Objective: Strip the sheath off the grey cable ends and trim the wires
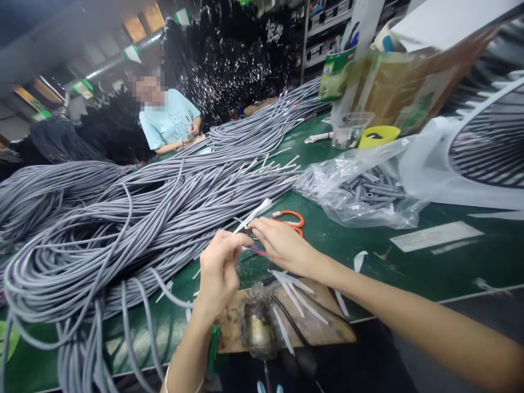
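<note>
My left hand and my right hand meet above the front of the green table. Both pinch the end of a grey cable, whose whitish stripped tip sticks up and to the right between them. Thin red and dark inner wires show just under my right fingers. Below the hands a small wooden board carries a metal tool wrapped in plastic and several white strips of cut sheath.
A big heap of grey cables fills the left of the table. Orange-handled scissors lie behind my hands. A clear bag of short grey tube pieces sits to the right. A person in a light blue shirt works at the far side.
</note>
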`<state>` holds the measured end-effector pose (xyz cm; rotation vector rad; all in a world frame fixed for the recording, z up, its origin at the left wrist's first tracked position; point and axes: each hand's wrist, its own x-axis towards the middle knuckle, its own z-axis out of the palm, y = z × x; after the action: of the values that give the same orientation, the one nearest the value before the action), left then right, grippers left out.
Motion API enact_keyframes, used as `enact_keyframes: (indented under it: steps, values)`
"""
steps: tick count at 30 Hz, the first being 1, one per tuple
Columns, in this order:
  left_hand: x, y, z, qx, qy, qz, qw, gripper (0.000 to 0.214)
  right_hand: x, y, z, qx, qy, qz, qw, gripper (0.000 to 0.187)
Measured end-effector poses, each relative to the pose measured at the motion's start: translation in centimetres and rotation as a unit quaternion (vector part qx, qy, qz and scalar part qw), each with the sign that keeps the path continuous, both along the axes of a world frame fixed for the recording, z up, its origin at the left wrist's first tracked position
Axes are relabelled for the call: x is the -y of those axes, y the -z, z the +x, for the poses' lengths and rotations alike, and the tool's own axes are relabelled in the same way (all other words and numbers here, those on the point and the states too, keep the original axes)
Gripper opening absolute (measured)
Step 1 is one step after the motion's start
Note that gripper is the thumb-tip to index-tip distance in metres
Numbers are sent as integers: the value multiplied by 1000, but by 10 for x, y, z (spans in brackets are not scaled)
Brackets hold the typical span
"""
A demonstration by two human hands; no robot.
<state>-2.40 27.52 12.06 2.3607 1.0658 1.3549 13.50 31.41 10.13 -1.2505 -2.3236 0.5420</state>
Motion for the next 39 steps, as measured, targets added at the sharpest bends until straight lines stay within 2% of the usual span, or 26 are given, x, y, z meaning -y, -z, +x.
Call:
enact_keyframes:
  steps: [4, 6, 9, 14, 20, 27, 30, 33, 36, 39]
  values:
    - [2, 0, -1, 34, 23, 54, 998, 24, 0, -7, 6, -161, -64, 22, 985, 25]
    - [3, -1, -1, 32, 28, 68, 997, 25, 1, -9, 8, -204, -102, 42, 973, 31]
    - [4, -2, -1, 16, 31, 79, 996, 24, 3, -10, 10, -242, -122, 67, 960, 36]
    - [6, -1, -1, -18, 37, 74, 996, 26, 8, -16, 12, -255, -160, 85, 950, 37]
    - [4, 0, 1, -31, 44, 58, 997, 27, 8, -17, 16, -229, -134, 124, 956, 35]
    - [4, -2, 3, -34, 37, 57, 997, 25, 6, -14, 15, -239, -101, 190, 947, 28]
    - [5, -1, 3, -5, 38, 35, 999, 26, 7, -15, 13, -287, -65, 154, 943, 32]
    - [4, 1, 5, 69, -19, -38, 997, 25, 5, -18, 12, -366, -15, 34, 930, 38]
    - [1, 1, 6, 159, -75, -124, 977, 33, 3, -19, 12, -387, -45, -104, 915, 50]
    - [-2, 0, 5, 201, -71, -166, 963, 26, 3, -19, 11, -370, -63, -148, 915, 45]
